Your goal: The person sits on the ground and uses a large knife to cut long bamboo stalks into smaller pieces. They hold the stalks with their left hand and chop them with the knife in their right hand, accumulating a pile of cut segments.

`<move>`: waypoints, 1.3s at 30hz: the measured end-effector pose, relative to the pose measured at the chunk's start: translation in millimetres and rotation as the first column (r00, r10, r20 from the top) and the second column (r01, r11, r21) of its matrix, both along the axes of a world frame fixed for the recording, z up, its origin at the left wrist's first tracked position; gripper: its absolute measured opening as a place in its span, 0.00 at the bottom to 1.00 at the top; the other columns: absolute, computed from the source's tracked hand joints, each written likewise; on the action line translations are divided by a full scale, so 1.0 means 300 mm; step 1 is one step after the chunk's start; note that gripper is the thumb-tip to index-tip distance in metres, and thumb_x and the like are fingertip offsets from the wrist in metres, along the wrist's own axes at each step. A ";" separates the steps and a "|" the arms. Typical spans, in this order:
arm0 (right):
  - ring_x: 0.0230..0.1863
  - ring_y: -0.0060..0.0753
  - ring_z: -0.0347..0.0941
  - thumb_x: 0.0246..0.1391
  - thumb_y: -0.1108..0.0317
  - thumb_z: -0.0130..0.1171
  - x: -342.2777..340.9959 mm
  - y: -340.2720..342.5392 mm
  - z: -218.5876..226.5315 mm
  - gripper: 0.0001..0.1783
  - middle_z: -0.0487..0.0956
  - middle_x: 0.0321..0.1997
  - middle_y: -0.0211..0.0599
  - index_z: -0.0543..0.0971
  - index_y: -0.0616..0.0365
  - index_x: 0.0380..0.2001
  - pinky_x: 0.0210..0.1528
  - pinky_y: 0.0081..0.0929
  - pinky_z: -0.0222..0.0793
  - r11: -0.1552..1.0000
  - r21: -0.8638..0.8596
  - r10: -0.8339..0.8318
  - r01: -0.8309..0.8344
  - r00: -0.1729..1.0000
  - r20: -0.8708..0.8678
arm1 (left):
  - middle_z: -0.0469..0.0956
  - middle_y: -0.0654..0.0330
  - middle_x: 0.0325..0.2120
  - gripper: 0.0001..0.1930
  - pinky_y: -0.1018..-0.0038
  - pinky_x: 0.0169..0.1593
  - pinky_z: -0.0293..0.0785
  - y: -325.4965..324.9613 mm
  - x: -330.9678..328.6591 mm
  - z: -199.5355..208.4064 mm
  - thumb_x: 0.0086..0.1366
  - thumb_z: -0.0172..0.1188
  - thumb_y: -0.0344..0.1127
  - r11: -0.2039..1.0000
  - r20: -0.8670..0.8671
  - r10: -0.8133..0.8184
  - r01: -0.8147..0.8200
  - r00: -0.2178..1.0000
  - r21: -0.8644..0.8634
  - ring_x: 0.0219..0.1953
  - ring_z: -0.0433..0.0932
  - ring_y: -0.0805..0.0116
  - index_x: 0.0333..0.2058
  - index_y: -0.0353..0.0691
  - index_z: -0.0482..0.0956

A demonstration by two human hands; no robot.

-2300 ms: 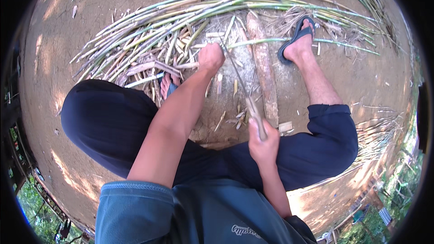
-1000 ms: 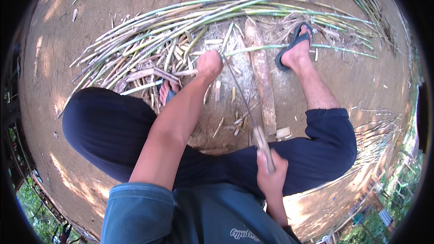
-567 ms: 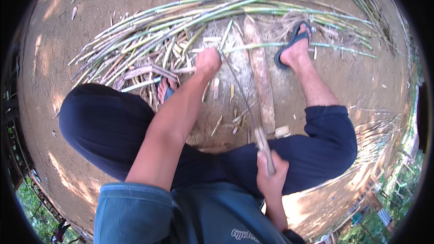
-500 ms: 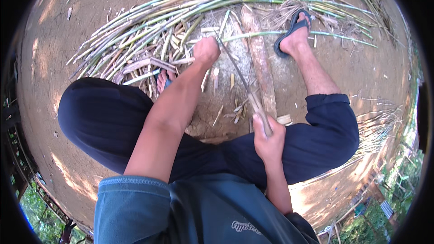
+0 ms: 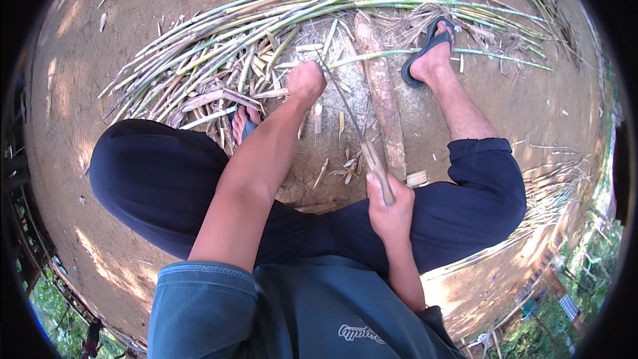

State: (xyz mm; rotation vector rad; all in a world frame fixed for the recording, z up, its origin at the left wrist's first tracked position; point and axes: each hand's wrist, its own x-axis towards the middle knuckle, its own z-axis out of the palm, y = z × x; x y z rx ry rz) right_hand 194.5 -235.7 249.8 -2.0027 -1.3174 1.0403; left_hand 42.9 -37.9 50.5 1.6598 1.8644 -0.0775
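Observation:
My left hand (image 5: 307,81) is a closed fist around the near end of a long green jointed cane stalk (image 5: 372,53). From that fist the stalk runs right, across a log, past my right foot. My right hand (image 5: 391,209) grips the wooden handle of a long thin-bladed knife (image 5: 352,110). Its dark blade slants up and left, the tip end lying by my left fist and the stalk. Whether the edge touches the stalk I cannot tell. The log (image 5: 385,96) lies on the ground beneath the stalk, right of the blade.
A heap of green and brown cane stalks (image 5: 219,40) arcs along the far side, with short cut pieces (image 5: 262,66) under it. Chips (image 5: 349,166) and pale dust lie between my feet. My sandalled right foot (image 5: 432,60) is close to the stalk. More thin stalks (image 5: 548,193) lie at right.
My left fist has shifted slightly nearer to me and to the right. My right hand and the knife handle have drawn a little to the left. Both grips stay the same.

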 end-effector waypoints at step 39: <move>0.15 0.36 0.68 0.56 0.68 0.60 -0.021 0.039 -0.059 0.10 0.71 0.16 0.50 0.78 0.65 0.27 0.22 0.32 0.63 0.999 0.007 -0.042 0.042 0.999 -0.031 | 0.82 0.42 0.35 0.10 0.60 0.45 0.78 0.051 0.023 0.003 0.56 0.58 0.31 1.000 0.005 0.016 -0.015 1.000 -0.008 0.41 0.82 0.49 0.35 0.33 0.84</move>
